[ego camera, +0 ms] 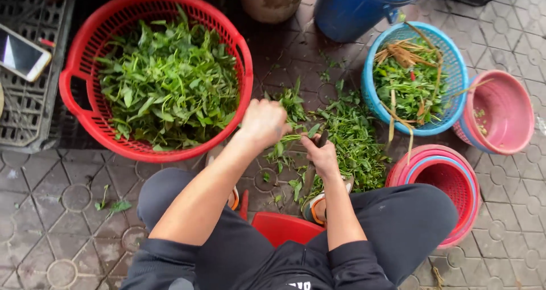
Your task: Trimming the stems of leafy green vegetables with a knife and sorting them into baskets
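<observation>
Gripping a bunch of green stems point(293, 137) at frame centre, the left hand point(263, 122) is curled into a closed fist around the stalks, knuckles up. Just right of it and slightly lower, the right hand point(321, 156) is wrapped shut around a dark knife point(314, 163), whose blade runs down toward the person's feet; the top of the knife meets the stems between the two hands. The stems stretch sideways from fist to fist, with leafy tips sticking out above the left hand.

Under and right of the hands, a loose heap of greens point(352, 145) lies on the grey paving.

No labels or signs can be made out. A phone point(21, 54) with a pale screen lies on a black crate point(25, 113) at the upper left.

Counted: one red basket point(77, 68) full of leaves at upper left; one blue basket point(449, 51) at upper right holding leaves and tan roots; one pink bowl point(503, 110) at the right edge, resting in a second bowl with a blue rim; one stack of red baskets point(441, 173) at lower right, its number hard to tell; one blue bucket point(347, 8) at the top; one tan tub point(273, 0) beside it. A red stool point(281, 227) shows between the person's knees.
</observation>
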